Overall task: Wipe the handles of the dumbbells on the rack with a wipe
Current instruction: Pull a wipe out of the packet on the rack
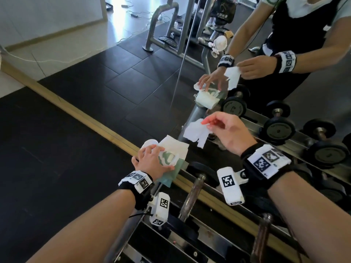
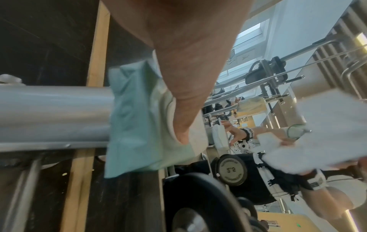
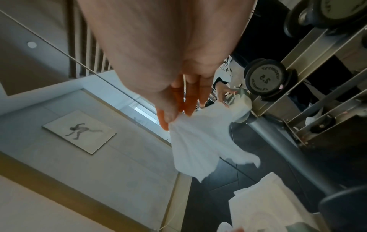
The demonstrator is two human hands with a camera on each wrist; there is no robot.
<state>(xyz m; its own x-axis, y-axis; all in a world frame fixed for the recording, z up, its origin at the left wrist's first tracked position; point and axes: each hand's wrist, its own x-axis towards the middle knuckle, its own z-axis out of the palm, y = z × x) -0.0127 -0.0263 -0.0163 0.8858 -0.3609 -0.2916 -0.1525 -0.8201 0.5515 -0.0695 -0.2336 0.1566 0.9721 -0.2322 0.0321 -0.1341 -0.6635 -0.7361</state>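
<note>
A green and white wipe packet (image 1: 171, 149) lies on the end of the grey rack tube (image 2: 49, 113). My left hand (image 1: 157, 158) grips the packet from above, thumb along its near edge. My right hand (image 1: 207, 124) is raised just right of the packet and pinches a white wipe (image 1: 195, 133) that hangs free of it. In the right wrist view the wipe (image 3: 198, 149) dangles from the fingertips (image 3: 168, 116) above the packet (image 3: 268, 204). Two dumbbell handles (image 1: 191, 196) (image 1: 263, 238) lie on the rack below my wrists, untouched.
A wall mirror (image 1: 237, 25) with a wooden frame (image 1: 95, 120) stands right behind the rack and reflects my hands, the dumbbells and gym machines. Black dumbbell heads (image 2: 198, 204) sit close under the packet. Dark rubber floor lies to the left.
</note>
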